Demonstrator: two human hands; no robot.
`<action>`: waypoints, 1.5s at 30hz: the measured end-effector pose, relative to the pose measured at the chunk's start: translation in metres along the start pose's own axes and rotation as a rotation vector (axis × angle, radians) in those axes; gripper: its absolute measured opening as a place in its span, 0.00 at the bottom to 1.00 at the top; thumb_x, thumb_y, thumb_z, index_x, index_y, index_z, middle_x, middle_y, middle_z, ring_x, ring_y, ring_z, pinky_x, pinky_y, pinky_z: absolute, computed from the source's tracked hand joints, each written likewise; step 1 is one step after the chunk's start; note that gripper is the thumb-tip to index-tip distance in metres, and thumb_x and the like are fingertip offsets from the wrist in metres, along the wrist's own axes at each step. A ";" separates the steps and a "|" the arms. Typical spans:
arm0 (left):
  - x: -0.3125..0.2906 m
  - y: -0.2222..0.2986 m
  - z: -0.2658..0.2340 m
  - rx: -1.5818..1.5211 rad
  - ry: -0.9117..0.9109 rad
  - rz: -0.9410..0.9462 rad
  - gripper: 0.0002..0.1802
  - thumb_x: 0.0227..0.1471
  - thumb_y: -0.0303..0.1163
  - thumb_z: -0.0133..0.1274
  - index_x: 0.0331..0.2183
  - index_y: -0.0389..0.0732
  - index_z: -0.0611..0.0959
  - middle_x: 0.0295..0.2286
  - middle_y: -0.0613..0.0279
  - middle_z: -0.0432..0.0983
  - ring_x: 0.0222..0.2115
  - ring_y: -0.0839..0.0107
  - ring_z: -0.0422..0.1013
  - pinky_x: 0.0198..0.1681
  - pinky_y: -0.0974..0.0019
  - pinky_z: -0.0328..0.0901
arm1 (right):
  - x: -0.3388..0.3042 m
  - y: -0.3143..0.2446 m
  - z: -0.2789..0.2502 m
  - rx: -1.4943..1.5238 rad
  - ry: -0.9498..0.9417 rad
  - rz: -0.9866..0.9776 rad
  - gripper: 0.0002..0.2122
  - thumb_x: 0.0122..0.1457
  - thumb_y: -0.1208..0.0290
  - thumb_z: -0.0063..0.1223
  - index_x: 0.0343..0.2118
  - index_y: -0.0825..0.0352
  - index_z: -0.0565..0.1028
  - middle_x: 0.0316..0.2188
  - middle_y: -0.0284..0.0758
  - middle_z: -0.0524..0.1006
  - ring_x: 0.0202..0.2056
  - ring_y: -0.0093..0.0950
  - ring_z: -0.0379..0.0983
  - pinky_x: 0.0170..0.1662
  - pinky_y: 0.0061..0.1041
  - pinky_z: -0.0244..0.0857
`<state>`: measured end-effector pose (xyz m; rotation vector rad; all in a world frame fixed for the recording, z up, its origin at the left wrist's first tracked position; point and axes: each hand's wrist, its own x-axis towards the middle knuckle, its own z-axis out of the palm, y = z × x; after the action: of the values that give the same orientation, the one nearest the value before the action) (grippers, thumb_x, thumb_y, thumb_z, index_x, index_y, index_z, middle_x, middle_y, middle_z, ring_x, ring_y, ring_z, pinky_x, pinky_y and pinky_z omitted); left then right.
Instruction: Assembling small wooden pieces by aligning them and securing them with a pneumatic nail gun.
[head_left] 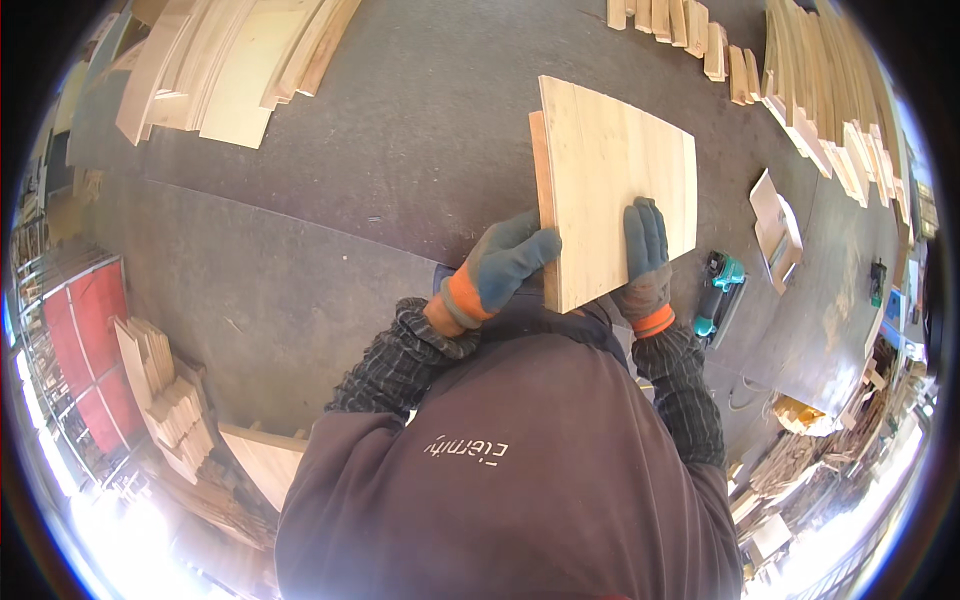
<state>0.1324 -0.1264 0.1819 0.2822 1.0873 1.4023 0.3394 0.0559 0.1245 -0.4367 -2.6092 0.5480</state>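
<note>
Before my torso I hold a pale wooden panel [615, 170] tilted up. A redder wooden strip [541, 165] shows along its left edge, mostly hidden behind it. My left hand [510, 262], in a blue-grey glove with an orange cuff, grips the lower left edge. My right hand [646, 255], gloved alike, presses its fingers together along the panel's right face; its thumb cannot be made out. To the right of that hand a teal and black power tool, which looks like a nail gun [718, 292], lies on the dark table [400, 130].
Long boards [225, 70] are stacked at the far left. Short wood blocks [680, 25] and a row of slats [830, 90] line the far right. A white open carton [775, 230] lies beyond the tool. More stacked wood pieces [165, 390] stand at lower left.
</note>
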 end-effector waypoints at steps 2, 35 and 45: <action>0.001 0.002 0.002 0.019 -0.005 0.024 0.34 0.67 0.47 0.54 0.60 0.27 0.75 0.51 0.51 0.79 0.50 0.66 0.75 0.54 0.64 0.70 | 0.001 -0.001 -0.003 -0.001 0.005 -0.004 0.41 0.51 0.57 0.70 0.66 0.72 0.67 0.65 0.54 0.68 0.67 0.56 0.63 0.70 0.51 0.58; 0.005 0.021 0.011 0.367 0.213 0.112 0.32 0.66 0.53 0.54 0.37 0.27 0.86 0.29 0.57 0.82 0.28 0.76 0.76 0.27 0.70 0.70 | 0.006 -0.003 -0.008 -0.001 -0.057 0.039 0.36 0.54 0.61 0.64 0.65 0.69 0.69 0.65 0.53 0.69 0.67 0.55 0.64 0.70 0.52 0.57; 0.010 0.015 0.004 0.323 0.328 -0.043 0.36 0.62 0.56 0.58 0.40 0.23 0.85 0.33 0.47 0.84 0.29 0.68 0.79 0.31 0.68 0.72 | -0.042 0.020 -0.040 0.025 -0.099 0.175 0.42 0.52 0.70 0.69 0.70 0.73 0.61 0.69 0.52 0.64 0.71 0.50 0.58 0.73 0.43 0.55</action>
<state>0.1238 -0.1131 0.1903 0.2632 1.5865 1.2577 0.3985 0.0698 0.1340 -0.6492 -2.6701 0.6746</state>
